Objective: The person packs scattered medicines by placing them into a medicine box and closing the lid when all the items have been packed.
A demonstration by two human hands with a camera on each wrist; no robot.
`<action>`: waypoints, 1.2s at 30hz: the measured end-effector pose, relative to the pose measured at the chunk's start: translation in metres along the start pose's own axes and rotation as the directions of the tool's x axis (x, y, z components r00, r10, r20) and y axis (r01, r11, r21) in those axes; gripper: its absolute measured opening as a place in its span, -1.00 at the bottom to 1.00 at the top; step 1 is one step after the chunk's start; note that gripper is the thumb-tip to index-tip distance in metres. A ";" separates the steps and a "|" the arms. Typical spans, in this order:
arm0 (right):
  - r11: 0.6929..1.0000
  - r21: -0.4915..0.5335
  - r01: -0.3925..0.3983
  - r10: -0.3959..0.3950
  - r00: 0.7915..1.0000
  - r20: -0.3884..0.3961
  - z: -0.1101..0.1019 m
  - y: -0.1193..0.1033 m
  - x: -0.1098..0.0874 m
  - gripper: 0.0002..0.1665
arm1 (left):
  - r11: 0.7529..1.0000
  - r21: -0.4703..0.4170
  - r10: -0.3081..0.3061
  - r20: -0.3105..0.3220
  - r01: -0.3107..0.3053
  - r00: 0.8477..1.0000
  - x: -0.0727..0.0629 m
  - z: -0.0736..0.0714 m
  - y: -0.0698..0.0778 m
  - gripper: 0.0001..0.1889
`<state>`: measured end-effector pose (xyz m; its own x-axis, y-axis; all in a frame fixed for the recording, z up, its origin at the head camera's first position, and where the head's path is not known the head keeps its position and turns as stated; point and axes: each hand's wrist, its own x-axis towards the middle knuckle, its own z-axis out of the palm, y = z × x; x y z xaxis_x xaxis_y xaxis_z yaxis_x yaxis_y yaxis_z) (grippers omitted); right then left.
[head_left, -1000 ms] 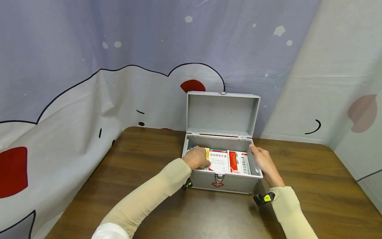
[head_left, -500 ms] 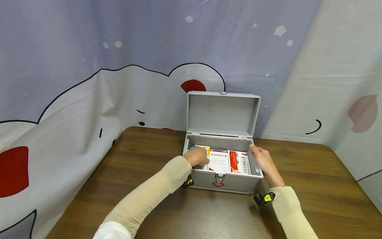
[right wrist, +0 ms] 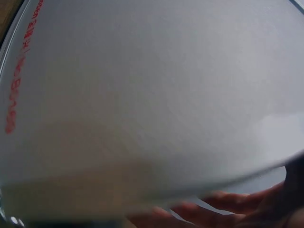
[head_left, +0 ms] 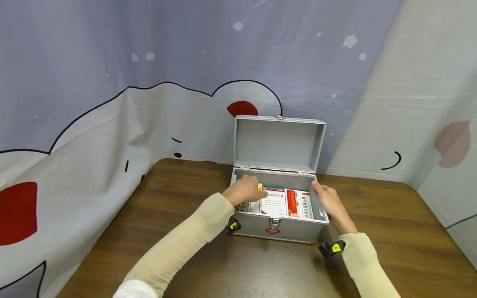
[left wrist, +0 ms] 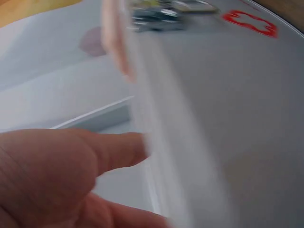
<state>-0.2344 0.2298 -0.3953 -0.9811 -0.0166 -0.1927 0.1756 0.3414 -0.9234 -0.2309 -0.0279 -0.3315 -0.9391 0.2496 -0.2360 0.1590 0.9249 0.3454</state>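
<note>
A silver metal case with a red cross outline stands on the table, its lid raised. Inside, medicine boxes stand in a row: a white one with a pink and green top edge in the middle and a red-and-white one at right. My left hand is over the left end of the row, partly covering a box there. In the left wrist view its thumb is extended, with nothing seen pinched against it. My right hand grips the case's right rim; its fingers show blurred in the right wrist view.
The brown wooden table extends around the case. Behind it hangs a patterned curtain, close to the raised lid. A metal latch is on the case's front.
My left hand has lifted slightly from beside the yellow-topped box, its thumb now pointing right over the boxes. My right hand has stayed on the rim.
</note>
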 end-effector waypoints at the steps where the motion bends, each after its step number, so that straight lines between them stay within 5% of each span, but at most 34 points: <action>1: 1.000 -0.018 0.003 -0.002 1.000 0.020 -0.001 0.000 0.001 -0.18 | 0.999 -0.039 0.011 -0.027 -0.012 1.000 -0.004 -0.006 -0.003 -0.63; 5: 0.996 -0.083 0.015 -0.004 0.990 0.141 -0.013 -0.005 0.007 -0.08 | 0.983 -0.174 0.024 -0.162 -0.052 0.987 -0.014 -0.030 -0.027 -0.55; 9: 0.984 -0.158 0.086 -0.059 0.983 0.173 -0.034 -0.020 0.012 0.02 | 0.962 -0.260 0.026 -0.222 -0.085 0.975 -0.014 -0.054 -0.059 -0.54; 14: 0.947 -0.176 0.268 -0.238 0.956 0.172 -0.055 -0.058 0.025 -0.04 | 0.951 -0.276 0.105 -0.147 -0.142 0.984 0.001 -0.076 -0.086 -0.28; 19: 0.932 -0.120 0.342 -0.317 0.930 0.187 -0.065 -0.099 0.035 -0.08 | 0.895 -0.406 0.159 -0.097 -0.185 0.982 0.021 -0.091 -0.084 -0.14; 23: 0.945 -0.127 0.302 -0.274 0.941 0.197 -0.067 -0.121 0.040 -0.01 | 0.776 -0.605 0.158 -0.087 -0.178 0.984 0.031 -0.099 -0.072 -0.11; 26: 0.945 -0.174 0.275 -0.239 0.949 0.204 -0.067 -0.130 0.042 0.02 | 0.659 -0.731 0.167 -0.087 -0.177 0.982 0.036 -0.104 -0.066 -0.10; 31: 0.931 -0.248 0.268 -0.220 0.954 0.205 -0.071 -0.138 0.045 0.06 | 0.500 -0.852 0.160 -0.087 -0.157 0.983 0.040 -0.108 -0.063 -0.07; 33: 0.929 -0.250 0.273 -0.225 0.953 0.204 -0.072 -0.140 0.046 0.07 | 0.474 -0.867 0.152 -0.093 -0.155 0.984 0.039 -0.108 -0.064 -0.06; 36: 0.928 -0.242 0.283 -0.238 0.950 0.200 -0.071 -0.143 0.045 0.04 | 0.471 -0.867 0.147 -0.107 -0.165 0.983 0.036 -0.109 -0.065 -0.04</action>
<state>-0.3090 0.2468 -0.2487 -0.9580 -0.2852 -0.0303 -0.1343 0.5392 -0.8314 -0.3079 -0.1104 -0.2639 -0.9326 0.3510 -0.0839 -0.0342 0.1454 0.9888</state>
